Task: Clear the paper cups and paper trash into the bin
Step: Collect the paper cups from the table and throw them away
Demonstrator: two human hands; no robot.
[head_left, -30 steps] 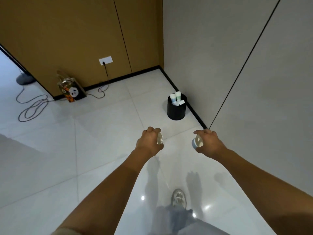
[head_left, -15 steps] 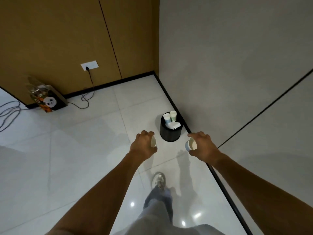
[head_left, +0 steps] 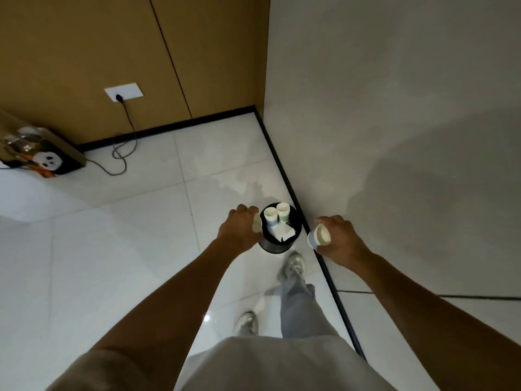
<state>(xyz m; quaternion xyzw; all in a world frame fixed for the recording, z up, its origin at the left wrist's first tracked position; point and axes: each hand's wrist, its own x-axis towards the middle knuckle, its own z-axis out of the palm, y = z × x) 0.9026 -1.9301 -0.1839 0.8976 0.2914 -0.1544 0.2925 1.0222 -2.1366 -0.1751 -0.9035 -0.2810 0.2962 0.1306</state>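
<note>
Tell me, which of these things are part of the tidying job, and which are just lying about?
Part of the job:
- cup in left hand
- cup in right hand
- black bin
- two cups in the bin
- paper scraps in the bin

Lying about:
- panda bag
- black cable
- wall socket

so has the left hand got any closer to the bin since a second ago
Yes. The left hand now sits right beside the black bin, overlapping its rim; earlier it was well short of it.
</note>
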